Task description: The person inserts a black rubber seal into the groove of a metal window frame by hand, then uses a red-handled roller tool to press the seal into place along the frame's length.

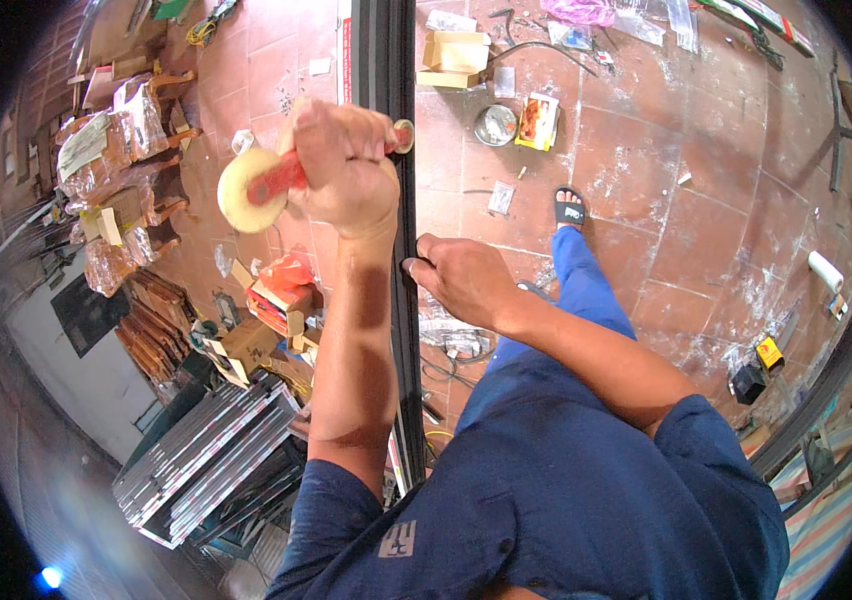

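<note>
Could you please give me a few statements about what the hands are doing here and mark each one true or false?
1. The left hand grips a red-handled tool with a cream round head. True.
2. The right hand is raised in the air, away from everything. False: its fingers rest against the long dark metal bar.
3. The tiled floor is green. False: it is reddish-brown.
4. A round metal bowl lies on the floor. True.
5. The person wears a blue shirt. True.
</note>
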`<action>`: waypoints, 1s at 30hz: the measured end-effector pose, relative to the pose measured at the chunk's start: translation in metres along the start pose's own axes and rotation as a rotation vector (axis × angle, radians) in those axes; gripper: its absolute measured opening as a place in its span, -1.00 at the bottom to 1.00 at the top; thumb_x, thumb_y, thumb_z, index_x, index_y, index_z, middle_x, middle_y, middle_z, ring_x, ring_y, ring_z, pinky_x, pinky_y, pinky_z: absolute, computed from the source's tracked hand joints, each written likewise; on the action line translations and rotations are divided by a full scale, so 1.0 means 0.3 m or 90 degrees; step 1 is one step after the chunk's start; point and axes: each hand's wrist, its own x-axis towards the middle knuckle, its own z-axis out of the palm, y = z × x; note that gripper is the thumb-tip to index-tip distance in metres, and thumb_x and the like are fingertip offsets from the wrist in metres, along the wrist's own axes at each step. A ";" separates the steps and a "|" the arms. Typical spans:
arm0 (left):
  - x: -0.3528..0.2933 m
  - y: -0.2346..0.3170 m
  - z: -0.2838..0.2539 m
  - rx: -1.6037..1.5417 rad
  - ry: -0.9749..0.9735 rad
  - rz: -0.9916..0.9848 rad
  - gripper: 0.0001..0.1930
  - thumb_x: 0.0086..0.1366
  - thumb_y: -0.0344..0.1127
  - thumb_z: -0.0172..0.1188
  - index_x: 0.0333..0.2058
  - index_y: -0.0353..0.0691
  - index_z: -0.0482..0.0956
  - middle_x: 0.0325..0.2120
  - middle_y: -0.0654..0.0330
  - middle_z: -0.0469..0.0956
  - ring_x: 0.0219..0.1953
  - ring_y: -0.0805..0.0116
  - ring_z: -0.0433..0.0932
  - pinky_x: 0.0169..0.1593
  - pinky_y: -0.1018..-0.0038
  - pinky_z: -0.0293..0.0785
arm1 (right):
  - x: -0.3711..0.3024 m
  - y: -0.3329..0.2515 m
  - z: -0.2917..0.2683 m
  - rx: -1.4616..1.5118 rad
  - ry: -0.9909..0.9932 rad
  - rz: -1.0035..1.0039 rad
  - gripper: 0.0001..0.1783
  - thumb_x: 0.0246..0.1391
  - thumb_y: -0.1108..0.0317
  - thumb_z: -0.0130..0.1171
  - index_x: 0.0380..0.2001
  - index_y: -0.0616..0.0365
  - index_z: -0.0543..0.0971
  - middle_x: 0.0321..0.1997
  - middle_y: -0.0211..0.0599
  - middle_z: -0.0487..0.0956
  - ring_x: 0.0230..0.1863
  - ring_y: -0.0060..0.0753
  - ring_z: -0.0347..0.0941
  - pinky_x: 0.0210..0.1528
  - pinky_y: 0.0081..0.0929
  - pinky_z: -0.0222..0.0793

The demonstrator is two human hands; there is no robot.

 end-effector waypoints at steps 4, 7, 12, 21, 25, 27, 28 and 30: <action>0.059 -0.013 0.027 -0.007 -0.034 0.012 -0.46 0.56 -0.04 0.07 -0.63 -0.04 0.17 -0.76 0.31 0.22 -0.70 0.44 0.19 -0.53 0.38 0.27 | 0.003 0.000 0.002 0.008 -0.015 0.002 -0.60 0.36 0.04 0.12 -0.30 0.21 0.55 -0.38 0.15 0.63 -0.25 0.32 0.60 -0.18 0.15 0.46; 0.097 -0.031 0.052 -0.012 -0.040 0.021 -0.46 0.56 -0.04 0.09 -0.63 -0.05 0.19 -0.76 0.31 0.22 -0.71 0.44 0.19 -0.54 0.38 0.27 | 0.005 0.007 -0.001 -0.001 -0.015 -0.003 -0.58 0.37 0.02 0.11 -0.29 0.21 0.57 -0.38 0.15 0.64 -0.25 0.30 0.62 -0.17 0.13 0.49; 0.159 -0.061 0.100 -0.003 -0.043 0.034 -0.46 0.53 -0.01 0.14 -0.63 -0.06 0.22 -0.76 0.33 0.22 -0.73 0.43 0.18 -0.55 0.38 0.25 | 0.005 0.012 0.000 -0.019 -0.008 -0.009 -0.57 0.38 0.00 0.09 -0.28 0.21 0.57 -0.40 0.12 0.65 -0.26 0.26 0.63 -0.17 0.12 0.50; 0.170 -0.023 0.009 -0.078 -0.106 0.014 -0.47 0.57 0.03 0.05 -0.59 -0.06 0.22 -0.74 0.31 0.20 -0.67 0.39 0.19 -0.46 0.31 0.32 | 0.001 0.014 -0.004 -0.018 -0.018 -0.023 -0.56 0.38 -0.02 0.07 -0.28 0.20 0.57 -0.38 0.11 0.64 -0.26 0.25 0.62 -0.18 0.13 0.49; 0.014 0.179 -0.099 -0.067 -0.081 0.024 -0.56 0.61 -0.09 -0.01 -0.50 -0.14 0.31 -0.65 0.24 0.33 -0.63 0.37 0.30 -0.45 0.28 0.44 | 0.015 0.051 0.028 -0.092 -0.014 -0.053 -0.59 0.36 0.00 0.10 -0.28 0.15 0.60 -0.35 0.05 0.64 -0.27 0.22 0.61 -0.23 0.12 0.47; -0.127 0.281 -0.207 -0.012 -0.115 -0.026 -0.52 0.53 0.10 0.12 -0.43 -0.18 0.39 -0.62 0.19 0.36 -0.56 0.31 0.43 -0.32 0.29 0.54 | 0.018 0.094 0.058 -0.125 -0.014 -0.091 -0.62 0.37 0.05 0.10 -0.29 0.17 0.62 -0.38 0.04 0.64 -0.29 0.15 0.63 -0.27 0.03 0.48; -0.240 0.326 -0.242 -0.048 0.000 -0.094 -0.53 0.46 0.10 0.24 -0.41 -0.18 0.42 -0.60 0.19 0.41 -0.55 0.31 0.44 -0.33 0.35 0.52 | 0.014 0.098 0.067 -0.118 -0.020 -0.094 -0.63 0.38 0.09 0.10 -0.29 0.19 0.63 -0.40 0.03 0.65 -0.31 0.10 0.64 -0.29 -0.05 0.50; -0.469 0.414 -0.379 0.141 0.025 -0.152 -0.72 0.49 -0.21 0.22 -0.40 -0.20 0.44 -0.57 0.14 0.48 -0.54 0.26 0.49 -0.38 0.27 0.53 | 0.006 0.066 0.069 0.064 -0.041 0.031 -0.51 0.41 -0.01 -0.01 -0.36 0.20 0.61 -0.42 0.12 0.66 -0.33 0.24 0.63 -0.24 0.03 0.47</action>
